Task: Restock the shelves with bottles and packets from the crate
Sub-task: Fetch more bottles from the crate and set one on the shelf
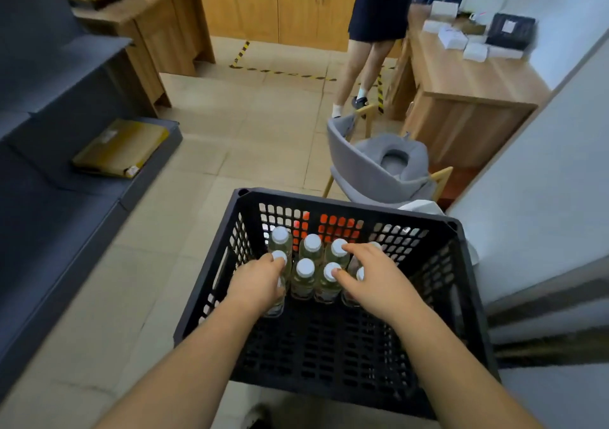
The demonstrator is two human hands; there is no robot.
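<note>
A black perforated plastic crate [211,273] stands on the tiled floor in front of me. Several clear bottles with white caps [305,269] stand upright in its far half. My left hand [258,285] is curled around the leftmost bottles [280,257], fingers wrapped on one near its cap. My right hand [372,277] lies over the bottles on the right, fingers spread, fingertips touching two caps [331,269]; a bottle under the palm is mostly hidden. The near half of the crate holds nothing visible.
Dark grey shelving [59,178] runs along the left, with a yellow packet [120,147] on a low shelf. A grey chair [379,168] stands behind the crate, a wooden desk [461,92] beyond it. A person's legs [359,66] are by the desk. A white wall [543,181] lies right.
</note>
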